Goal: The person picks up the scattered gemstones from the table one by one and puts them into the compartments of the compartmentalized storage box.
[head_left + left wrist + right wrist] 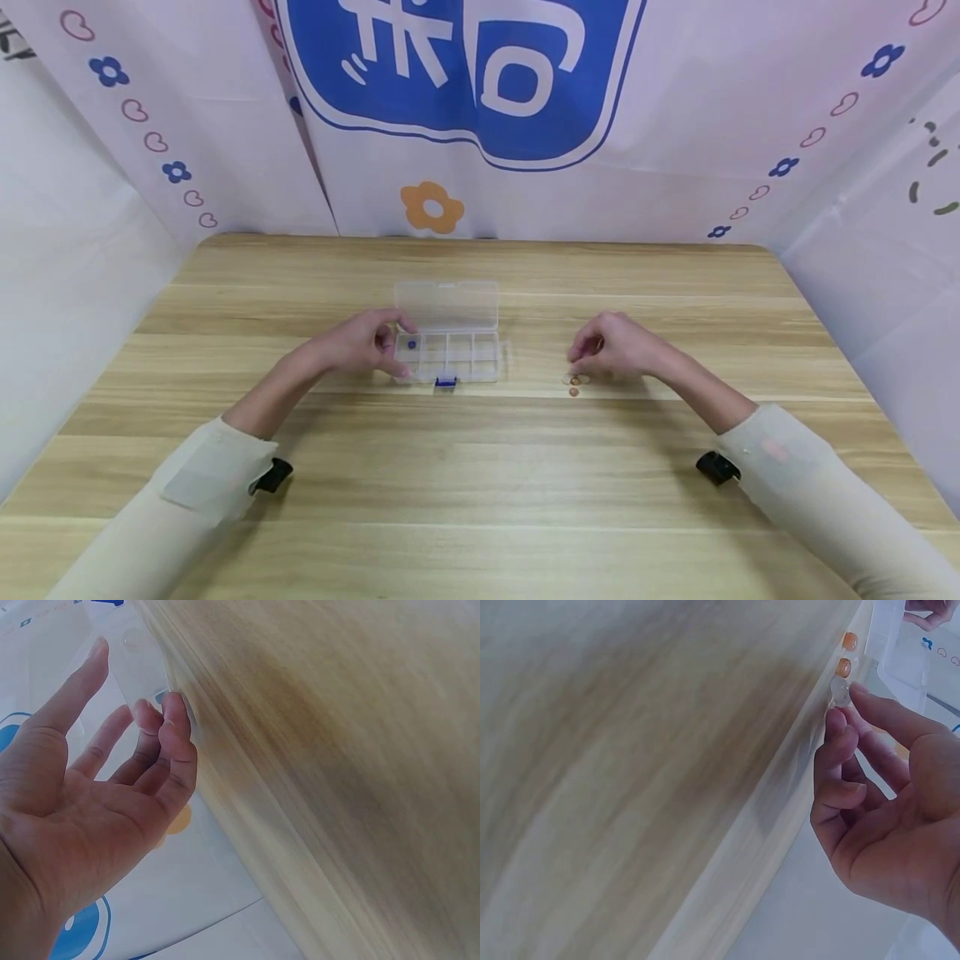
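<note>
A clear plastic compartment box (497,360) lies on the table, its transparent lid (446,307) folded back. One dark blue bead (412,344) sits in its back left compartment. My left hand (366,342) holds the box's left end, thumb at the front edge and index finger at the back edge. To the right of the box, my right hand (611,346) reaches down to a few small beads. In the right wrist view its thumb and index finger pinch a clear bead (841,691). Two orange beads (844,667) lie beside it in a row.
A blue latch (446,382) is on the box's front side. The wooden table (480,483) runs back to a white printed cloth (600,200) with a blue sign. Black wrist pieces (718,468) stick out from both sleeves.
</note>
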`<state>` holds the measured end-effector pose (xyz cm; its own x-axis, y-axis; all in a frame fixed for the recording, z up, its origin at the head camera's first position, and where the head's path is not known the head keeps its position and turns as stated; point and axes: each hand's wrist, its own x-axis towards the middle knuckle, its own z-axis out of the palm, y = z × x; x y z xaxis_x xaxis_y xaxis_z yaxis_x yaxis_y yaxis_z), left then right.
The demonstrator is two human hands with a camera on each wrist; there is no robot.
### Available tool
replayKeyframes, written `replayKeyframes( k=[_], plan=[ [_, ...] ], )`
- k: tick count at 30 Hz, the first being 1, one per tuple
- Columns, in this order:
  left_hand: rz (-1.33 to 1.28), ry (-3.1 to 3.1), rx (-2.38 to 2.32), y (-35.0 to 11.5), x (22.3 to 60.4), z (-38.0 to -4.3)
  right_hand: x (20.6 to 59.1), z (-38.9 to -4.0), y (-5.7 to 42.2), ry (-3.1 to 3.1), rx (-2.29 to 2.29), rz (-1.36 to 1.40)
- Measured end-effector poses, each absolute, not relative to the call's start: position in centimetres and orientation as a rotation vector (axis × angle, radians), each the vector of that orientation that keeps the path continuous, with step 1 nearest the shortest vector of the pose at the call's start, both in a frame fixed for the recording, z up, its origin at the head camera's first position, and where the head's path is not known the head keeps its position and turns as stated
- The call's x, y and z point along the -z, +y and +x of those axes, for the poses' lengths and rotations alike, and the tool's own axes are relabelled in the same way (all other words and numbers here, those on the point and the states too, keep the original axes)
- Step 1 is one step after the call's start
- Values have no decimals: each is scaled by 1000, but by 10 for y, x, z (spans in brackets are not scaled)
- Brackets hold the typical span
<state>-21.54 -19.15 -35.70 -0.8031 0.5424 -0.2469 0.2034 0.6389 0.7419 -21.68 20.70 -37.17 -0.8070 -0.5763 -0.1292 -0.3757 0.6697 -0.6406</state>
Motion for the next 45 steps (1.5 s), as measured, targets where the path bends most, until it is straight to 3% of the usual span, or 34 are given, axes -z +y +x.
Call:
replayKeyframes(
  k=[45],
  plan=[
    [615, 2413, -1007, -192, 358, -217, 373, -225, 197, 2539, 995, -743]
  ],
)
